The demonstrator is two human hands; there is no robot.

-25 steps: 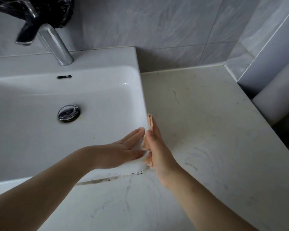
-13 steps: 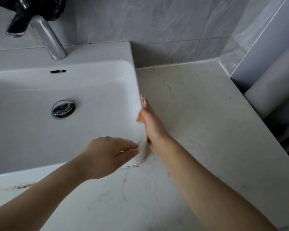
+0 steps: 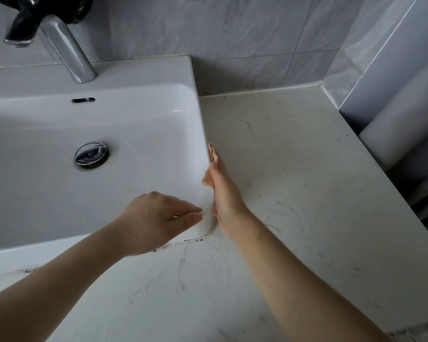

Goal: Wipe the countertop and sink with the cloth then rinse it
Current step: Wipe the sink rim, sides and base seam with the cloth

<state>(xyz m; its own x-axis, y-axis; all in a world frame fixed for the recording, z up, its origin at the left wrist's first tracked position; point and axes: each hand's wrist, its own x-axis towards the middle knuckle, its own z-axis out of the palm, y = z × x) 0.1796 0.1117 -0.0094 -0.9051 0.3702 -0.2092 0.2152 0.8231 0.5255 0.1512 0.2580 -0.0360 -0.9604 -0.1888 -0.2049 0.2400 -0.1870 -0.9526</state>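
A white sink (image 3: 59, 201) sits on a pale marbled countertop (image 3: 294, 169). My right hand (image 3: 224, 193) stands on edge with straight fingers and presses a tan cloth (image 3: 205, 180) against the sink's outer right side. Only slivers of the cloth show, by the thumb and at the fingertips. My left hand (image 3: 153, 220) lies on the sink's front right corner. Its fingers are curled, and thumb and forefinger pinch the rim there. The two hands almost touch.
A chrome tap (image 3: 67, 53) with a black spout end stands at the back left, and a chrome drain plug (image 3: 91, 154) sits in the basin. Grey tiled walls close the back and right. Dark grime lines the seam (image 3: 183, 241) under the sink's front edge.
My left hand has gone from lying flat on the rim to curled at the corner. My right hand has slid with the cloth farther back along the sink's side.
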